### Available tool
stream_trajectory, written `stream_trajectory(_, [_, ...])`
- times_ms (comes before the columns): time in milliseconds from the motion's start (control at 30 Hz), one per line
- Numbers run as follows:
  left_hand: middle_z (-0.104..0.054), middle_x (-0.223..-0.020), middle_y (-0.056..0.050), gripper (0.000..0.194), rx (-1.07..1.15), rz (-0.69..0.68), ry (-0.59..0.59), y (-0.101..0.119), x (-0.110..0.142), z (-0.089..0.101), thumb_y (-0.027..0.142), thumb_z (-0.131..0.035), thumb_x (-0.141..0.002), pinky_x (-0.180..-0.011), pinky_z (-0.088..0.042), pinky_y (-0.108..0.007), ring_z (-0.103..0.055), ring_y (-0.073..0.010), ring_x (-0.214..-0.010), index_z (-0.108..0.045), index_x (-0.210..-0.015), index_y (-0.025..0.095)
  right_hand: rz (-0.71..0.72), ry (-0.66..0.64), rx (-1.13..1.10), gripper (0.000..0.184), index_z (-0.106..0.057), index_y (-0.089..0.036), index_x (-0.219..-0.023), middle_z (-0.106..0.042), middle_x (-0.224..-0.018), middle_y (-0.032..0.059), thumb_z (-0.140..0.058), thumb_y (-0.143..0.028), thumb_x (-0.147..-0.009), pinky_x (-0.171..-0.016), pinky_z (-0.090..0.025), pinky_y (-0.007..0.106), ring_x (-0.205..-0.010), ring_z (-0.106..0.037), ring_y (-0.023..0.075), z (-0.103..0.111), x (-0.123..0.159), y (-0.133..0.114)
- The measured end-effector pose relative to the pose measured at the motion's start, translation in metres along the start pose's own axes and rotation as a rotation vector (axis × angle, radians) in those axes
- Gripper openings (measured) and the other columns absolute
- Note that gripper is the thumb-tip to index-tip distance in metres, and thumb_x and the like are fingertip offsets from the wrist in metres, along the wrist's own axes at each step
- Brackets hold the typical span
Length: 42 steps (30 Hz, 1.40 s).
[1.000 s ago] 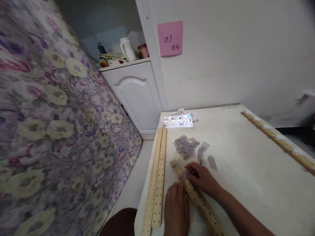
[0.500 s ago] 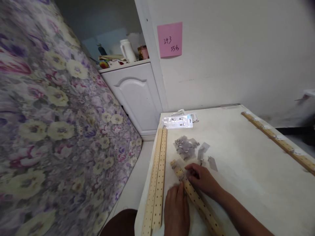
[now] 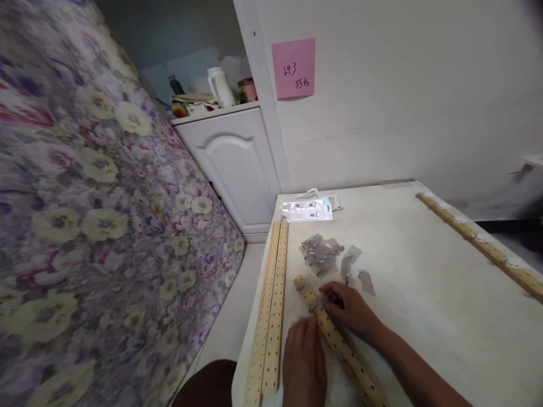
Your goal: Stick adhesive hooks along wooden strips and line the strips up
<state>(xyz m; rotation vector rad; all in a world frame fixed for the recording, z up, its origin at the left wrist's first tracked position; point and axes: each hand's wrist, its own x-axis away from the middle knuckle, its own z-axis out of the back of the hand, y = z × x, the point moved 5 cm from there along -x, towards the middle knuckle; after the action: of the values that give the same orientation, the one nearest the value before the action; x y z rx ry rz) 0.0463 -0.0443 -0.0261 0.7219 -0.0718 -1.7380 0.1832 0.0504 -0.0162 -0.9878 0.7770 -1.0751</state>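
Note:
A light wooden strip with rows of holes lies slantwise on the white-covered table, between my hands. Clear-backed metal hooks sit on its far end. My left hand rests palm down at the strip's left side, fingers lying close together, the thumb side touching its edge. From the right, my right hand bends its thumb and index finger in a pinch at a clear-backed hook near the far end; the fingers partly hide it. Beyond is a heap of loose clear-backed hooks.
Two more perforated strips lie side by side along the left table edge. Hook packaging is at the far left corner. Another wooden strip with hooks lies along the right edge. A floral curtain hangs at left.
Almost nothing differs. Both hands keep their places at the strip, with only very slight finger movement.

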Motion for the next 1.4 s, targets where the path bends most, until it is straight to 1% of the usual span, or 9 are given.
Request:
stream_trajectory(133, [-0.056,-0.112,-0.013,0.039,0.013,0.005,0.011,0.0,0.002,0.001,0.018,-0.039,-0.09,-0.086,-0.049,-0.043,-0.052,-0.0241,-0.103,-0.046,-0.128,0.015,0.006,0.007,-0.004,0.029,-0.062,-0.014,-0.098,-0.066,-0.077,0.003,-0.052,-0.013,-0.071,-0.065,-0.048,0.027,-0.07,-0.06,0.0164,0.001,0.0,-0.002])
stream_trajectory(200, [-0.056,-0.109,-0.013,0.038,0.006,0.025,0.031,-0.001,0.003,0.001,0.017,-0.038,-0.091,-0.085,-0.049,-0.044,-0.053,-0.0243,-0.102,-0.046,-0.128,0.015,0.003,0.007,0.004,0.03,-0.062,-0.014,-0.098,-0.066,-0.078,0.003,-0.052,-0.012,-0.07,-0.065,-0.048,0.027,-0.07,-0.061,0.0165,0.001,-0.001,-0.002])
stream_trajectory(333, [-0.056,-0.105,-0.013,0.038,-0.003,0.037,0.017,0.0,0.002,-0.001,0.017,-0.037,-0.09,-0.082,-0.05,-0.043,-0.054,-0.0235,-0.096,-0.047,-0.127,0.015,-0.01,0.008,0.013,0.029,-0.062,-0.016,-0.098,-0.066,-0.079,0.0029,-0.052,-0.012,-0.071,-0.067,-0.049,0.028,-0.072,-0.061,0.0166,0.002,-0.001,-0.001])
stream_trajectory(733, [-0.058,-0.102,-0.013,0.037,-0.056,-0.015,0.016,0.004,0.0,0.004,0.018,-0.037,-0.091,-0.077,-0.051,-0.042,-0.055,-0.0235,-0.091,-0.047,-0.127,0.015,0.008,0.004,0.045,0.03,-0.062,-0.017,-0.099,-0.066,-0.079,0.0025,-0.052,-0.013,-0.071,-0.066,-0.048,0.028,-0.071,-0.06,0.0163,0.001,-0.001,0.0])
stream_trajectory(833, [-0.059,-0.104,-0.014,0.038,-0.099,-0.034,-0.023,0.005,0.0,0.002,0.015,-0.04,-0.089,-0.079,-0.051,-0.041,-0.055,-0.0234,-0.092,-0.047,-0.126,0.013,0.011,0.006,0.056,0.031,-0.062,-0.016,-0.1,-0.065,-0.079,0.0026,-0.052,-0.013,-0.071,-0.067,-0.048,0.028,-0.071,-0.06,0.0166,0.0,0.0,0.001])
stream_trajectory(933, [-0.058,-0.103,-0.014,0.04,-0.15,-0.011,0.004,0.004,0.002,-0.002,0.011,-0.038,-0.087,-0.079,-0.05,-0.042,-0.055,-0.0237,-0.091,-0.047,-0.126,0.011,0.009,0.002,0.064,0.031,-0.062,-0.015,-0.1,-0.065,-0.08,0.0032,-0.051,-0.013,-0.071,-0.068,-0.048,0.028,-0.072,-0.06,0.017,0.0,0.0,-0.001])
stream_trajectory(1100, [-0.058,-0.1,-0.013,0.041,-0.19,-0.018,0.024,0.001,0.006,-0.011,0.007,-0.035,-0.085,-0.076,-0.049,-0.042,-0.054,-0.0238,-0.089,-0.048,-0.124,0.013,0.009,0.002,0.067,0.031,-0.061,-0.016,-0.1,-0.066,-0.081,0.0031,-0.05,-0.012,-0.071,-0.069,-0.048,0.029,-0.072,-0.061,0.0172,-0.001,0.0,-0.002])
stream_trajectory(1267, [-0.057,-0.103,-0.013,0.043,-0.192,-0.036,0.05,-0.001,0.008,-0.011,0.006,-0.037,-0.084,-0.078,-0.049,-0.041,-0.054,-0.0239,-0.091,-0.046,-0.126,0.013,0.018,-0.004,0.06,0.032,-0.061,-0.018,-0.099,-0.066,-0.081,0.0024,-0.049,-0.01,-0.07,-0.068,-0.048,0.028,-0.073,-0.061,0.017,-0.002,0.0,0.001])
stream_trajectory(1400, [-0.058,-0.103,-0.013,0.04,-0.194,-0.025,0.029,-0.001,0.008,-0.01,0.006,-0.037,-0.085,-0.078,-0.049,-0.041,-0.054,-0.0239,-0.092,-0.047,-0.124,0.012,0.028,-0.008,0.073,0.033,-0.061,-0.017,-0.098,-0.065,-0.082,0.0031,-0.049,-0.009,-0.069,-0.07,-0.048,0.029,-0.074,-0.06,0.0171,-0.001,0.0,-0.002])
